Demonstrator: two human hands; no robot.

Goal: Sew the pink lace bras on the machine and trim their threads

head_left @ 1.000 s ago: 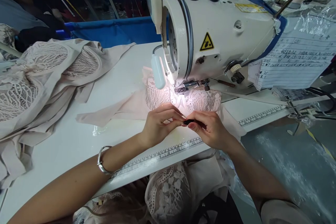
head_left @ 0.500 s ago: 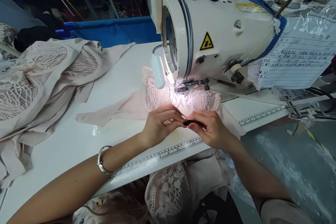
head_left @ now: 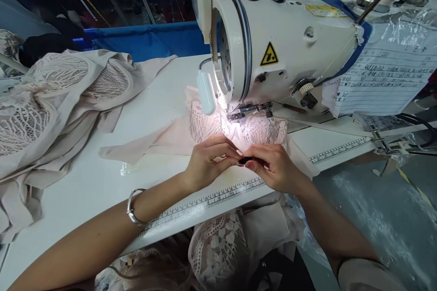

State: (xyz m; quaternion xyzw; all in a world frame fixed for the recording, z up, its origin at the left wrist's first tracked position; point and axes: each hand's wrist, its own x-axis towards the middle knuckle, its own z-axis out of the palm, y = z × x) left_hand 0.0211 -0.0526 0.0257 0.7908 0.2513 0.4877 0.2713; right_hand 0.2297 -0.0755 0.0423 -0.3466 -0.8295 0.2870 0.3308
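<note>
My left hand (head_left: 213, 161) and my right hand (head_left: 273, 166) meet fingertip to fingertip just above the table, in front of the sewing machine's needle area. The right thumb and fingers pinch a small black object (head_left: 245, 160); most of it is hidden, so its kind does not show. My left fingers are pinched together against its tip, and what they hold, if anything, is hidden. Right behind my hands, a pale pink lace bra (head_left: 205, 122) lies under the presser foot (head_left: 235, 117), lit by the lamp (head_left: 206, 93).
The white sewing machine (head_left: 283, 41) spans the upper right, with handwritten paper (head_left: 382, 68) beside it. More lace bras (head_left: 61, 77) are piled at left, and another bra (head_left: 220, 250) lies on my lap. A printed ruler (head_left: 211, 200) runs along the table's front edge.
</note>
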